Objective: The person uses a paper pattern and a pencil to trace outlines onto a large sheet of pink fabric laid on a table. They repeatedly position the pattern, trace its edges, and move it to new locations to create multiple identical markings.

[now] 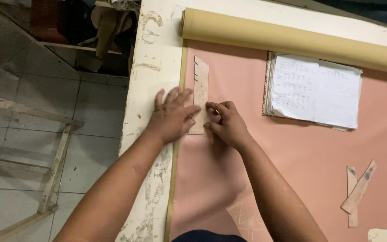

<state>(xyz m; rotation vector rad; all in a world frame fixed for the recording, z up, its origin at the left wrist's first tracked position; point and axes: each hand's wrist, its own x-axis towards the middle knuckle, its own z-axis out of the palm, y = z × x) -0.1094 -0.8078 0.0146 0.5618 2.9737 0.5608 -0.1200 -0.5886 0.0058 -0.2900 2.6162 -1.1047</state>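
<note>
**Both hands down on the cardboard template**

The left hand (172, 117) lies flat, palm down, fingers spread and pointing up the table, its fingertips resting on the left edge of the cardboard template (199, 92). The forearm runs in from the lower left, crossing the worn white table (153, 54) edge. The right hand (225, 123) comes in from below, knuckles up, fingers curled tight and pinched at the template's right edge; something small and yellowish shows between those fingers, though it is too small to say what it is. So the left is open and pressing, the right narrowed to a pinch.

The template itself is a long, narrow strip with notches along its upper left side, lying lengthwise on the pink sheet (301, 157) close to that sheet's left border. Its lower half sits between the two hands; its upper half reaches clear beyond them.

Up the table, a tan roll (292, 40) lies across the top of the sheet. A notebook (314, 89) with written pages rests to the right, well apart from the hands. Two crossed cardboard strips (357, 195) lie at the lower right.
</note>
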